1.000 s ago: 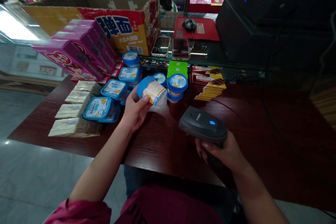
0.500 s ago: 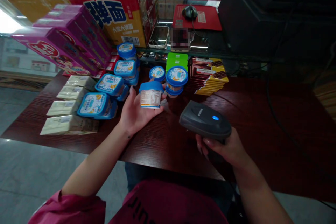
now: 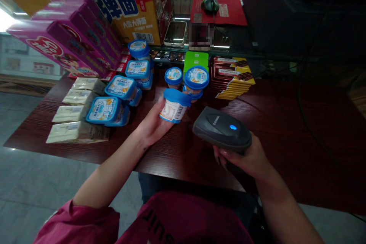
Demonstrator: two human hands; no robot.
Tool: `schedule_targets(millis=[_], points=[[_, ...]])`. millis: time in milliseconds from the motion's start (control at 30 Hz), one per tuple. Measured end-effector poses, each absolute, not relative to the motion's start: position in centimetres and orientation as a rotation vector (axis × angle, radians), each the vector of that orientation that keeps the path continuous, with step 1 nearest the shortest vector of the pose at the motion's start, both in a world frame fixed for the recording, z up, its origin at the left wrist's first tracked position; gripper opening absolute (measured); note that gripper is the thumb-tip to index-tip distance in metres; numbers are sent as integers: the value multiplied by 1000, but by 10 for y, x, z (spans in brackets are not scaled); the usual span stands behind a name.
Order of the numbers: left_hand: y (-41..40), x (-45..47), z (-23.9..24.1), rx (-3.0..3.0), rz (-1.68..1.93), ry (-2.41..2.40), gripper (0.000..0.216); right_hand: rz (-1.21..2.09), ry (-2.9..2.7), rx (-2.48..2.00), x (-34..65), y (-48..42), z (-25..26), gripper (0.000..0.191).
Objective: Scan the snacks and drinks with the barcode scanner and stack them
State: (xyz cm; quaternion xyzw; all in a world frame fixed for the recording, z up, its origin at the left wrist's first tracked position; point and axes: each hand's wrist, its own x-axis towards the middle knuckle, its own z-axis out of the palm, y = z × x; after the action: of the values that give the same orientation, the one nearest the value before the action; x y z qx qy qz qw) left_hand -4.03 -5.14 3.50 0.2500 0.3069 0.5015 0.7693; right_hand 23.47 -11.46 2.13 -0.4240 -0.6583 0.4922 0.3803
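Note:
My left hand (image 3: 153, 124) is closed round a small blue-lidded cup (image 3: 174, 106), held just above the dark wooden table (image 3: 286, 137) with its barcode side turned toward the right. My right hand (image 3: 246, 158) grips a dark grey barcode scanner (image 3: 221, 129) with a blue light on top, its head a short way right of the cup. Behind the cup stand two more round blue-lidded cups (image 3: 196, 80), and to the left lie several rectangular blue-lidded tubs (image 3: 120, 87).
Pale flat packets (image 3: 76, 116) lie in a row at the table's left. Purple boxes (image 3: 65, 38) lean on a large cardboard carton (image 3: 126, 5). Chocolate bars (image 3: 231, 78), a green pack (image 3: 196, 61), a phone (image 3: 175, 32), a mouse on a red pad (image 3: 219, 9) and a black machine (image 3: 300, 11) sit behind.
My left hand has turned the cup from tilted, lid toward me, to nearly upright with the barcode showing, and brought it closer to the scanner. The scanner hand has barely moved.

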Motion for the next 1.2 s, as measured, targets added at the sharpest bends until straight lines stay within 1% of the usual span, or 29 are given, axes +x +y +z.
schedule_targets(millis=[200, 333, 500, 633, 800, 933, 1000, 1100, 1200], points=[[-48, -40, 26, 552, 1057, 695, 36, 1150, -1730, -1017, 236, -115, 21, 28], [-46, -38, 26, 520, 1059, 749, 34, 1176, -1738, -996, 232, -114, 30, 29], [-43, -34, 21, 507, 1106, 799, 42, 1222, -1731, -1067, 231, -114, 34, 34], [-45, -37, 22, 545, 1056, 781, 47, 1201, -1728, -1081, 235, -114, 26, 37], [-48, -44, 29, 725, 1096, 822, 53, 1201, -1708, -1130, 234, -113, 28, 40], [-42, -57, 36, 1023, 1293, 1037, 58, 1229, -1687, -1136, 235, -115, 26, 40], [-38, -66, 37, 1174, 1348, 1193, 65, 1264, -1683, -1142, 236, -116, 22, 40], [-31, -76, 32, 1370, 1355, 1362, 76, 1271, -1657, -1182, 237, -116, 18, 42], [-27, -78, 21, 1470, 1333, 1408, 78, 1268, -1660, -1172, 237, -115, 19, 42]])
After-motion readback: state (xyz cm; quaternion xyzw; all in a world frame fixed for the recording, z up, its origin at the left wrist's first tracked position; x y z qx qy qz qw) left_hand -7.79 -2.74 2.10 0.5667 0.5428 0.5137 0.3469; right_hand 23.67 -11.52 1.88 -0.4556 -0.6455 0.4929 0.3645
